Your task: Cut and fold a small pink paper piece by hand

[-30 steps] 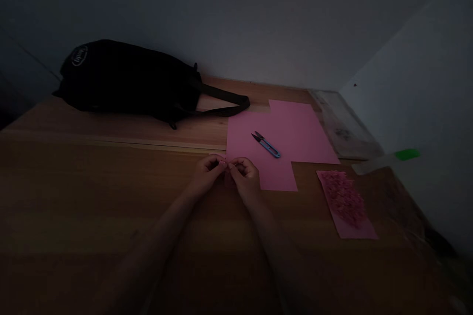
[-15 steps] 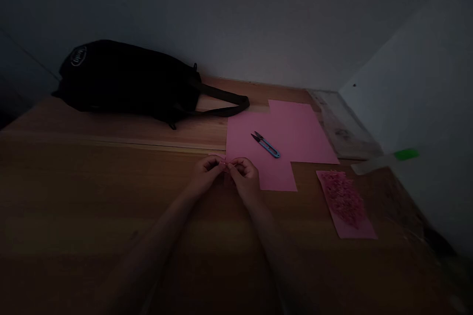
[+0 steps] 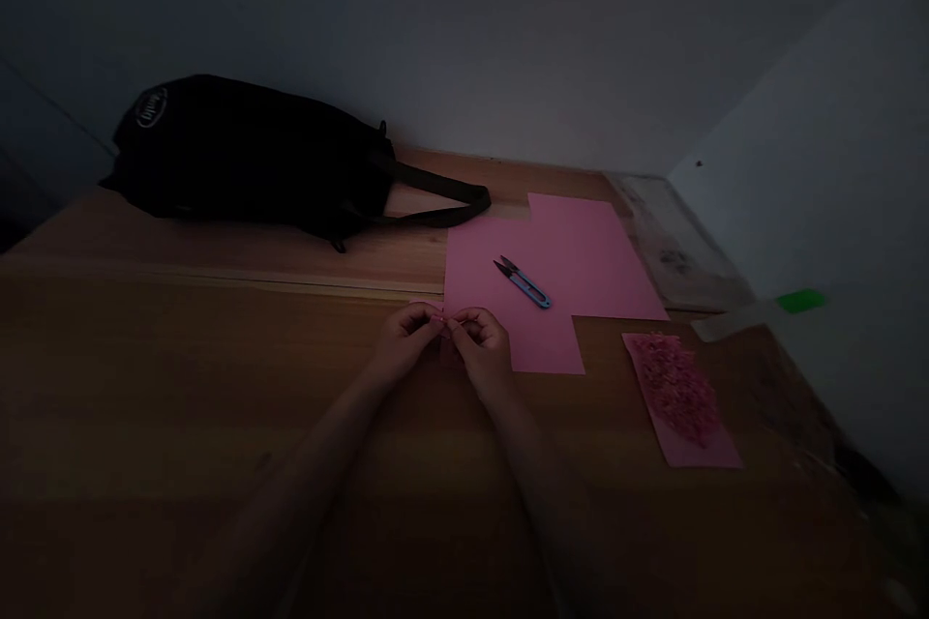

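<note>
My left hand (image 3: pixel 404 341) and my right hand (image 3: pixel 483 345) meet at the middle of the wooden table, fingertips nearly touching. Both pinch a small pink piece (image 3: pixel 444 321), too small and dim to make out in detail. Behind and to the right of my hands lies pink paper (image 3: pixel 595 261), partly under my right hand's fingers in this view. On that paper rest blue thread snips (image 3: pixel 524 283) with dark blades pointing to the back left.
A black bag (image 3: pixel 254 150) with a strap lies at the back left. To the right, a pink card (image 3: pixel 701 455) carries a heap of pink shreds (image 3: pixel 674 387). Clear plastic (image 3: pixel 678 251) and a strip with a green end (image 3: pixel 800 300) lie by the right wall.
The view has shifted very slightly. My hands stay together in the same place, with only tiny finger movement.
</note>
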### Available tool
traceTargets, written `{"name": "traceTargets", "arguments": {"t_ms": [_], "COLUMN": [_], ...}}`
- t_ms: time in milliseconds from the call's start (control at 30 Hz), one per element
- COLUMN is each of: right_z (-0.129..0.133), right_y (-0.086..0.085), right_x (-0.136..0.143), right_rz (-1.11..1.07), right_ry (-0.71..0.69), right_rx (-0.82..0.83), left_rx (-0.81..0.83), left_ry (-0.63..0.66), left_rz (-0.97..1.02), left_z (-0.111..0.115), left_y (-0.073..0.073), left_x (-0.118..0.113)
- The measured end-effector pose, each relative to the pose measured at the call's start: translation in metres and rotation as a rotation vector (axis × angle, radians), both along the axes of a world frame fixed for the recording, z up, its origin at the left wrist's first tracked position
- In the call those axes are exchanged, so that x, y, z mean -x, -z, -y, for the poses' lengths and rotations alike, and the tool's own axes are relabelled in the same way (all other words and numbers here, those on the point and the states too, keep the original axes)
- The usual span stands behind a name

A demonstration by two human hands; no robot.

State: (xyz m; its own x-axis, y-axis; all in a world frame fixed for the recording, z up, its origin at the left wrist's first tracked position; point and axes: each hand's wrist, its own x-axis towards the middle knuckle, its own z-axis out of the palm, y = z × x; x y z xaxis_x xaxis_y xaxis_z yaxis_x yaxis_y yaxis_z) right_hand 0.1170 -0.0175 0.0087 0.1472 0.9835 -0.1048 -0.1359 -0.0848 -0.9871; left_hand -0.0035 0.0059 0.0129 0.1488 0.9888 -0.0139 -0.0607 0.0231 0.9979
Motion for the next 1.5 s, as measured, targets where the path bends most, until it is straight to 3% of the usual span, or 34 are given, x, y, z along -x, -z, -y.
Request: {"name": "traceTargets", "arguments": {"t_ms": [1500], "right_z": [-0.0013], "right_y": [-0.0080], "right_x": [-0.0018], "right_rz": [-0.102], "right_ry": [-0.029], "right_rx": [0.043], "left_rx": [0.014], "left_ry": [0.002], "left_rz": [0.084], "left_z": [-0.0014], "left_y": [0.0009], "left_x": [-0.0024]}}
